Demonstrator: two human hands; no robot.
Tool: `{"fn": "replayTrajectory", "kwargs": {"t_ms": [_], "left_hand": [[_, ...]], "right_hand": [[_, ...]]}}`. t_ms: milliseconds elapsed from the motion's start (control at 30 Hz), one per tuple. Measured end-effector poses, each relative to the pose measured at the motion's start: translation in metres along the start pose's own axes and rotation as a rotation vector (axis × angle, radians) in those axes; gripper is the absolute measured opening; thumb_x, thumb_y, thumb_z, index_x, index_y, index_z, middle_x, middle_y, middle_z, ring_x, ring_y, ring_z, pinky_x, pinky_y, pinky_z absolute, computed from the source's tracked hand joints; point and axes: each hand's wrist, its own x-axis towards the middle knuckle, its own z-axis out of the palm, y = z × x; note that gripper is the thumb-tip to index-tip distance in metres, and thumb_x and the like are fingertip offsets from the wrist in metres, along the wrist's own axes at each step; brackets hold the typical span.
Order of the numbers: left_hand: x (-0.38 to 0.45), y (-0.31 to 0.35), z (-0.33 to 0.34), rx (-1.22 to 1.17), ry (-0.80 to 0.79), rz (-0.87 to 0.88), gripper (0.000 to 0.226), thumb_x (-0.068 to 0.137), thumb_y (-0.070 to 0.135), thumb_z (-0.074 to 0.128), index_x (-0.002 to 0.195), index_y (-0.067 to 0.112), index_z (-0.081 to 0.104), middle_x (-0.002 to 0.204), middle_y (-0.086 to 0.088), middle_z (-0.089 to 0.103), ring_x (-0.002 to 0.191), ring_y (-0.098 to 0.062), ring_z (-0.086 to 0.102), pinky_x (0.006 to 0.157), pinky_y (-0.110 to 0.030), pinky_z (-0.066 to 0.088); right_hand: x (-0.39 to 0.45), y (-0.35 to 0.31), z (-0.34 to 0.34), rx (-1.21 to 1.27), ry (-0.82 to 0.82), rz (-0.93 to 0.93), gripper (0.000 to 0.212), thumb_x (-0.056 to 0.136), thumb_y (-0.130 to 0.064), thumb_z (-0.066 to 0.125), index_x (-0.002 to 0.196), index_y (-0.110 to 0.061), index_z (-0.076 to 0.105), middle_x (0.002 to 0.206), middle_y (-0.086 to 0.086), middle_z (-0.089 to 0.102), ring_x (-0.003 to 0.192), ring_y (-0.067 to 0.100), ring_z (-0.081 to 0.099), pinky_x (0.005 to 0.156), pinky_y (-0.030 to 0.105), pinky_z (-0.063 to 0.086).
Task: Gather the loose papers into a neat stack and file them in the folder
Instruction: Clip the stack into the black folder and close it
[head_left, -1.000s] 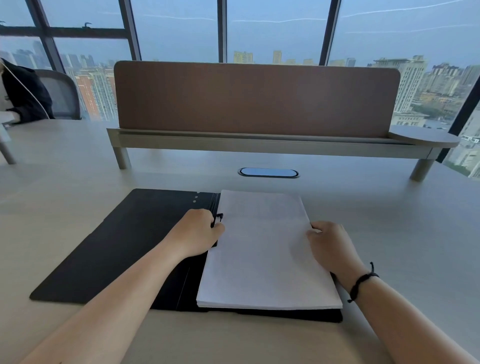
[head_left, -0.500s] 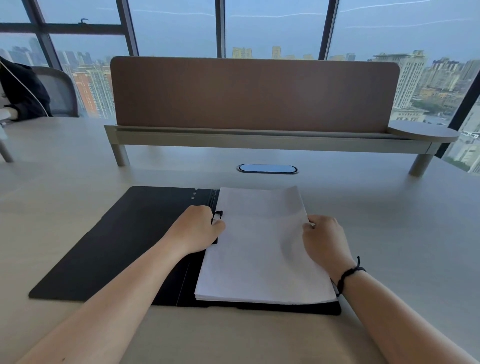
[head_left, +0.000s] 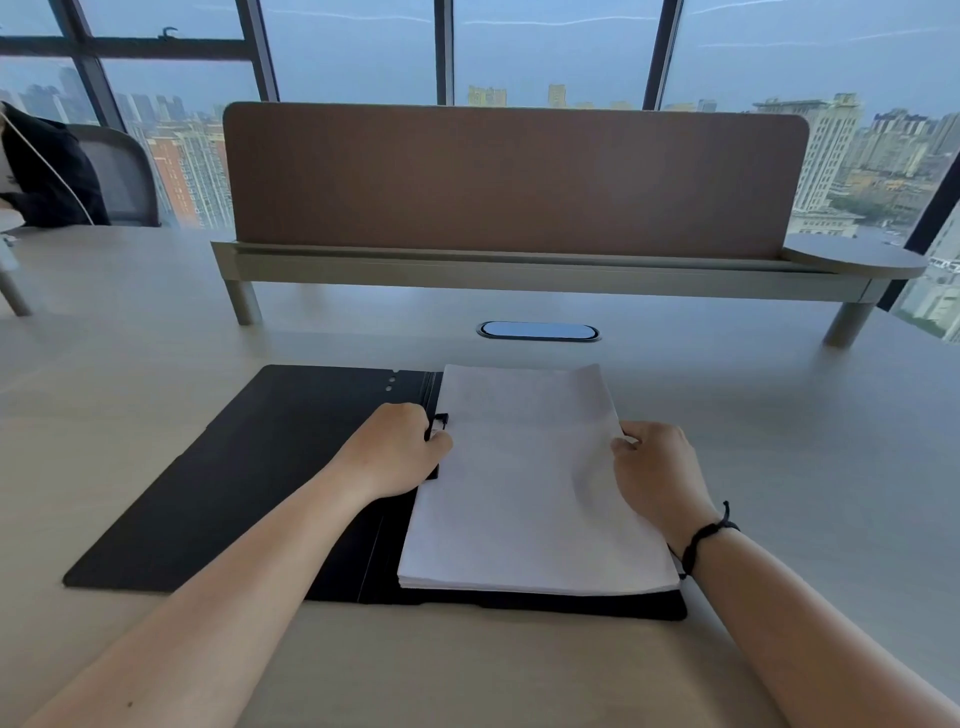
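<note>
The right hand has pulled nearer, gripping the white paper stack to square it on the open black folder; the left hand pinches the folder's black clip.

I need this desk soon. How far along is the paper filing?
Done: the papers sit as one stack on the right half of the open black folder. In hand: the left hand holds the black clip at the spine, and the right hand grips the stack's right edge. Left: securing the stack and shutting the folder.
</note>
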Motion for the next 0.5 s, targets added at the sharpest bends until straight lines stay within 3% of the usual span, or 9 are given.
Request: {"fn": "replayTrajectory", "kwargs": {"t_ms": [133,300,400,500], "left_hand": [[-0.002,0.002,0.0,0.01,-0.011,0.009,0.034,0.091,0.026,0.052,0.065,0.009,0.038,0.056,-0.005,0.036,0.052,-0.02,0.028,0.049,-0.031,0.024],[-0.008,0.009,0.002,0.042,0.015,-0.009,0.031,0.092,0.024,0.052,0.068,0.01,0.038,0.057,-0.004,0.035,0.051,-0.02,0.025,0.046,-0.031,0.02],[-0.009,0.009,0.007,0.039,0.052,-0.034,0.033,0.094,0.026,0.05,0.067,0.01,0.04,0.055,0.002,0.053,0.044,-0.017,0.037,0.044,-0.029,0.025],[-0.009,0.007,0.012,0.046,0.098,-0.063,0.035,0.093,0.033,0.049,0.065,0.014,0.04,0.063,0.001,0.066,0.052,-0.02,0.053,0.046,-0.029,0.028]], "right_hand": [[0.001,0.001,0.002,-0.028,-0.018,0.012,0.022,0.089,-0.009,0.046,0.086,0.004,0.064,0.068,0.024,0.057,0.062,0.03,0.046,0.056,0.032,0.031],[-0.001,-0.001,-0.003,-0.071,-0.082,0.01,0.027,0.092,-0.019,0.05,0.085,0.003,0.063,0.065,0.013,0.057,0.069,0.039,0.058,0.058,0.032,0.04],[-0.012,-0.006,-0.011,-0.265,-0.068,-0.028,0.03,0.094,-0.039,0.051,0.094,-0.011,0.063,0.084,0.006,0.067,0.085,0.037,0.065,0.066,0.036,0.049],[-0.026,-0.009,-0.019,-0.444,-0.042,-0.1,0.042,0.095,-0.05,0.052,0.123,-0.019,0.056,0.112,0.004,0.061,0.102,0.035,0.064,0.069,0.035,0.041]]}}
